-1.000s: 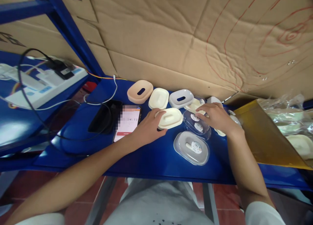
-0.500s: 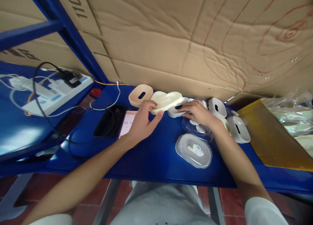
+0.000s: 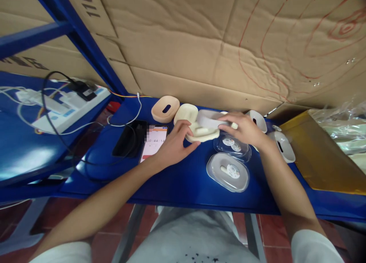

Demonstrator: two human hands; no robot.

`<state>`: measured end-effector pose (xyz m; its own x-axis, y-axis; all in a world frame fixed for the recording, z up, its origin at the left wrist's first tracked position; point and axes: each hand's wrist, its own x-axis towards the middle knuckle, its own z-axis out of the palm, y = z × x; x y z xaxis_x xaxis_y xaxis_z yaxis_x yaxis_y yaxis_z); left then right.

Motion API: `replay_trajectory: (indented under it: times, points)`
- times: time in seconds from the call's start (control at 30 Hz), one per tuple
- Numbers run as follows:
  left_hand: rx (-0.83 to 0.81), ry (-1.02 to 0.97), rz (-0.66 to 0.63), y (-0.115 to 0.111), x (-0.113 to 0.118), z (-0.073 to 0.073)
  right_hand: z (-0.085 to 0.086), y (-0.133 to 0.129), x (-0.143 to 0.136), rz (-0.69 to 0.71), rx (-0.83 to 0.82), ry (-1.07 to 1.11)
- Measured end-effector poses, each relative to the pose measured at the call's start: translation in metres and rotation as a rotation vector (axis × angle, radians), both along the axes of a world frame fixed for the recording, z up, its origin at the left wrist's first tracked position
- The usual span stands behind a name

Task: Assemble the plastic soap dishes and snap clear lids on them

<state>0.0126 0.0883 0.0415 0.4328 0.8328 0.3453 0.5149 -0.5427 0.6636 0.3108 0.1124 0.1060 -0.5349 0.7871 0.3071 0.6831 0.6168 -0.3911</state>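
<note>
My left hand [image 3: 184, 141] grips the near left edge of a shallow cream plastic tray [image 3: 210, 136], thumb below and fingers above. In my right hand [image 3: 243, 129] is a pale grey oval box [image 3: 210, 118], tilted above and against the far side of the tray. A small whitish piece also shows by the right fingers, too blurred to name. Just behind my left fingers sits a rounded cream piece [image 3: 187, 111]; whether it joins the tray I cannot tell. Clear plastic lids [image 3: 233, 150] with round stickers lie before my right hand, near a lidded pale oval container [image 3: 228, 172].
A peach slotted box [image 3: 157, 112] stands at the back left, beside a lit phone [image 3: 156, 139] and a black object [image 3: 126, 141]. Pale slotted boxes [image 3: 286, 150] sit right of my forearm. Further out are a brown carton [image 3: 303, 145] and a power strip [image 3: 51, 122].
My right hand has lifted the pale grey box off the table and brought it left to the cream tray. My left hand has moved slightly right and nearer me with the tray.
</note>
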Motion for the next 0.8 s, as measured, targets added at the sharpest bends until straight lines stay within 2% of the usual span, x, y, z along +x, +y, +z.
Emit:
replay_trajectory:
  times: [0.07, 0.17, 0.33, 0.47, 0.63, 0.73, 0.8]
  points:
    - [-0.112, 0.123, -0.033, -0.003, 0.0, -0.006, -0.007, -0.006, -0.014, 0.141, -0.055, -0.045]
    - [-0.18, 0.236, -0.027, -0.006, -0.002, -0.014, -0.015, -0.015, -0.029, 0.229, -0.106, -0.121]
    - [-0.143, 0.187, -0.073, -0.008, -0.005, -0.019, -0.017, -0.027, -0.04, 0.257, -0.123, -0.168]
    - [-0.149, 0.176, -0.153, -0.007, -0.006, -0.016, -0.022, -0.033, -0.051, 0.257, -0.145, -0.212]
    - [-0.144, 0.241, -0.169, -0.008, -0.006, -0.011, -0.029, -0.039, -0.063, 0.238, -0.173, -0.218]
    - [-0.128, 0.289, -0.149, -0.008, -0.006, -0.01, -0.025, -0.04, -0.063, 0.272, -0.236, -0.19]
    - [-0.119, 0.327, -0.118, -0.007, -0.006, -0.01, -0.016, -0.037, -0.055, 0.308, -0.297, -0.164]
